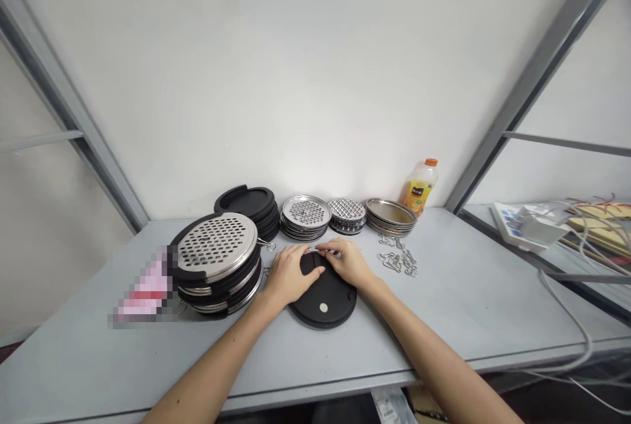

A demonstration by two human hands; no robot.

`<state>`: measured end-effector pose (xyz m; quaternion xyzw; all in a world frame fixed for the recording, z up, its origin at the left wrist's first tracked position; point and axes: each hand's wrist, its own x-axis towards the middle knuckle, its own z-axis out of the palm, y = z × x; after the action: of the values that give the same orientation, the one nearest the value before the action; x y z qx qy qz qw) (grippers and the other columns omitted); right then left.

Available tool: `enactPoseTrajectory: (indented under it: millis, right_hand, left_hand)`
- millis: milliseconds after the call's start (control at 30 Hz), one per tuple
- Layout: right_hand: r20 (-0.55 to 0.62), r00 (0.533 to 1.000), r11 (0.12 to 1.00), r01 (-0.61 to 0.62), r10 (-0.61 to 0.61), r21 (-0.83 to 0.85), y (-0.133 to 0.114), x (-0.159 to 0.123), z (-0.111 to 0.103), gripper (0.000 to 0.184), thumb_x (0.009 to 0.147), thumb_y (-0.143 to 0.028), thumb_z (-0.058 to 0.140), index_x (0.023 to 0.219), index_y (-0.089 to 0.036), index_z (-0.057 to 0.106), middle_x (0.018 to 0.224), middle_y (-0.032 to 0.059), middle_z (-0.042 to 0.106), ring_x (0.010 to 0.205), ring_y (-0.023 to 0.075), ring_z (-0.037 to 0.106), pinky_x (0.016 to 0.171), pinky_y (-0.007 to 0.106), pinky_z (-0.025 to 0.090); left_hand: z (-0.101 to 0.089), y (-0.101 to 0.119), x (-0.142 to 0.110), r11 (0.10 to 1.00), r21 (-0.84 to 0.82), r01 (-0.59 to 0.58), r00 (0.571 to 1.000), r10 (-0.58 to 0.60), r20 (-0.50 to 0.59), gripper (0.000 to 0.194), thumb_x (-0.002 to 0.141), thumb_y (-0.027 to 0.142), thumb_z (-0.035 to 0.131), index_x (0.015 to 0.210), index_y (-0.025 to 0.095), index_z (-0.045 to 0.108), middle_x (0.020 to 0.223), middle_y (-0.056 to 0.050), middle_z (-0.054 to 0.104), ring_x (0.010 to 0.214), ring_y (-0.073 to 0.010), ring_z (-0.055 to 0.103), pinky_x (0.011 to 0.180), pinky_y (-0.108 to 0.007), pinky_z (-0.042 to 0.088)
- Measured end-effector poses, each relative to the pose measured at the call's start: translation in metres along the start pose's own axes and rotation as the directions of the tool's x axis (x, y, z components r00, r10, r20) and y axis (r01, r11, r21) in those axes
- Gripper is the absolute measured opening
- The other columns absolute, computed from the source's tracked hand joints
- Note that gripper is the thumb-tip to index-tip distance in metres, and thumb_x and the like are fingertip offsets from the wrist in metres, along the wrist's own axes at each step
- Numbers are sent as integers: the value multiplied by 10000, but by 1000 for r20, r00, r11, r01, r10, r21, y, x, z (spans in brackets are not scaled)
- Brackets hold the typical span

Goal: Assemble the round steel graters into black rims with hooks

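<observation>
The black disc [329, 289] lies flat on the grey table [473, 299], directly in front of you and under both your hands. Your left hand [290, 274] holds it, thumb resting on its upper face and fingers at the far left rim. Your right hand [349, 263] is narrow, its bent fingertips at the far rim, close beside the left ones; whether they pinch anything, I cannot tell. A pale round spot [323, 307] shows on the half nearest you.

On your left, the tall stack [217, 250] of black rings and perforated metal discs stands near your left hand and limits movement that way. Toward you, bare tabletop runs to the front edge. Past your right forearm, the surface stretches wide to the metal post [503, 128]. Loose wire clips [392, 261] lie just beyond your right wrist.

Along the wall [315, 82] stand, left to right, the black stack [249, 213], the perforated discs [305, 213], a smaller textured stack [346, 210] and shallow metal dishes [394, 229], piled together. Behind the dishes, an orange-capped bottle [419, 190] holds orange liquid low down, with clear plastic above its label.
</observation>
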<state>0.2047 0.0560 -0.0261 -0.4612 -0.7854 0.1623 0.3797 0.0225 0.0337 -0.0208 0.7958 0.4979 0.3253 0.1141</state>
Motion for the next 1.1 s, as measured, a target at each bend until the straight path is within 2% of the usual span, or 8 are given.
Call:
enactPoseTrajectory:
  millis: [233,433,600,733,1100]
  right_hand:
    - [-18,999,999,49,-49,-7,0,-2,0,283,869,-153,496,1025,-208,725,864,75,677,829,206,607,781,333,478]
    - [22,998,998,64,-64,11,-1,-2,-1,290,878,-158,493,1050,-216,719,848,69,669,824,204,599,785,330,473]
    - [18,998,998,63,-64,12,1,-3,0,305,871,-128,490,1035,-230,726,844,61,682,828,200,605,793,325,473]
    - [-3,997,997,76,-76,-8,3,-3,2,305,859,-108,497,1005,-227,736,918,66,710,868,206,616,826,339,473]
    - [30,995,993,95,-93,-73,4,-5,2,290,861,-122,505,997,-222,741,904,69,720,863,214,618,805,327,472]
  left_hand:
    - [2,-1,0,1000,-28,-7,1000,7,-4,419,782,320,680,1177,212,592,1142,-83,649,1076,-268,585,943,-419,447]
    - [4,-3,0,999,-49,-16,1000,15,-15,460,799,304,659,1230,184,558,1103,-90,654,1051,-268,590,922,-412,467]
    - [5,-2,1,996,-66,-57,998,56,-15,334,819,260,633,1148,200,619,1110,-68,655,1065,-250,578,954,-407,455]
    - [3,-2,3,997,-59,-58,998,58,-2,325,824,246,624,1146,204,631,1116,-72,659,1071,-246,581,956,-407,457]
    - [6,10,4,995,89,43,999,-45,19,305,834,266,606,1122,184,661,1105,-101,685,1044,-279,622,901,-388,487]
